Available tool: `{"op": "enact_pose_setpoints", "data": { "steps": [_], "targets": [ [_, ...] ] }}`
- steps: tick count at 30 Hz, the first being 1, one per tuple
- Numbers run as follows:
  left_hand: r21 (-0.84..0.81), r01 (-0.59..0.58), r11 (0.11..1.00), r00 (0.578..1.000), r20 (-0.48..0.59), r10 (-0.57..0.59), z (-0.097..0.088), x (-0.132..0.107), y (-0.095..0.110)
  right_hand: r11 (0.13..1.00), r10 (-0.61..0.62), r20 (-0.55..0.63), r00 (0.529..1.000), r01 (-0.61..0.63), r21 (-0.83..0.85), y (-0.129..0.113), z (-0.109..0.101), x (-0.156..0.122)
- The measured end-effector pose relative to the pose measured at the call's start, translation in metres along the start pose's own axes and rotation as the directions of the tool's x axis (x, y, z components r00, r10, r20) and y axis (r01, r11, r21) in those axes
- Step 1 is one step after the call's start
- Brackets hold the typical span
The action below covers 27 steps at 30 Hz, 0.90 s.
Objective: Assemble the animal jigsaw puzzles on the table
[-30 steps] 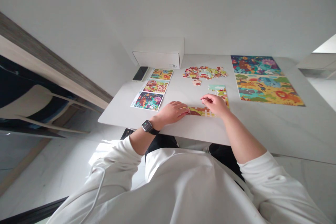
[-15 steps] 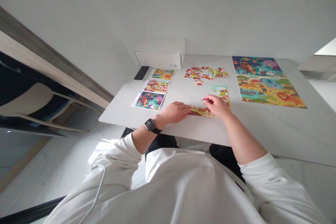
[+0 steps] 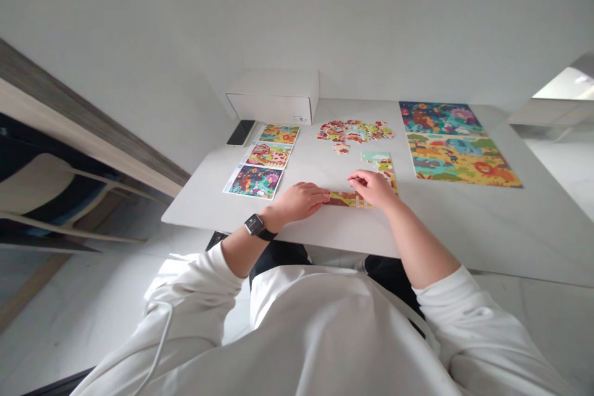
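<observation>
A partly joined jigsaw puzzle (image 3: 385, 164) lies on the table in an L shape, with a right column and a bottom row. My left hand (image 3: 304, 201), a watch on its wrist, rests at the left end of the bottom row. Its fingers are pressed together around a reddish puzzle piece (image 3: 327, 197) at the fingertips. Over the corner of the L is my right hand (image 3: 375, 189), fingers curled in a pinch and covering part of the puzzle. Whatever is between those fingertips, if anything, cannot be made out. Loose puzzle pieces (image 3: 355, 131) lie heaped beyond the hands.
A picture sheet (image 3: 264, 161) with three scenes lies to the left, beside a phone (image 3: 241, 133). Behind them stands a white box (image 3: 269, 106) against the wall. Two joined picture panels (image 3: 457, 145) lie on the right of the white table (image 3: 464, 223). A chair (image 3: 41, 192) is at far left.
The view has turned slightly to the right, so the table's contents sit further left in the picture. Both hands stay at nearly the same places on the puzzle.
</observation>
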<state>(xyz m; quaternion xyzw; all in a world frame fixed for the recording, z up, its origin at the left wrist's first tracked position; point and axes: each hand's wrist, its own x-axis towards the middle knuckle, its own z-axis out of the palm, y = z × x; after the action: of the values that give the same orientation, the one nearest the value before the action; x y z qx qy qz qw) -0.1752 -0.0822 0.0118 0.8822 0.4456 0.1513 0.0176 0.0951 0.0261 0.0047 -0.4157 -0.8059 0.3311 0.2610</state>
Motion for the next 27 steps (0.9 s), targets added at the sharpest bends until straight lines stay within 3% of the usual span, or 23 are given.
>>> {"op": "enact_pose_setpoints", "data": {
  "steps": [14,27],
  "targets": [
    [-0.027,0.008,1.0,1.0,0.029,-0.007,-0.0025,0.0014,-0.0012,1.0,-0.007,0.051,0.999,0.007,-0.004,-0.0028,-0.0004,-0.0014],
    [-0.035,-0.012,0.999,1.0,0.018,0.012,0.0003,0.0044,-0.0007,0.988,0.007,0.094,0.996,0.008,-0.157,-0.0079,-0.0015,-0.0037]
  ]
}}
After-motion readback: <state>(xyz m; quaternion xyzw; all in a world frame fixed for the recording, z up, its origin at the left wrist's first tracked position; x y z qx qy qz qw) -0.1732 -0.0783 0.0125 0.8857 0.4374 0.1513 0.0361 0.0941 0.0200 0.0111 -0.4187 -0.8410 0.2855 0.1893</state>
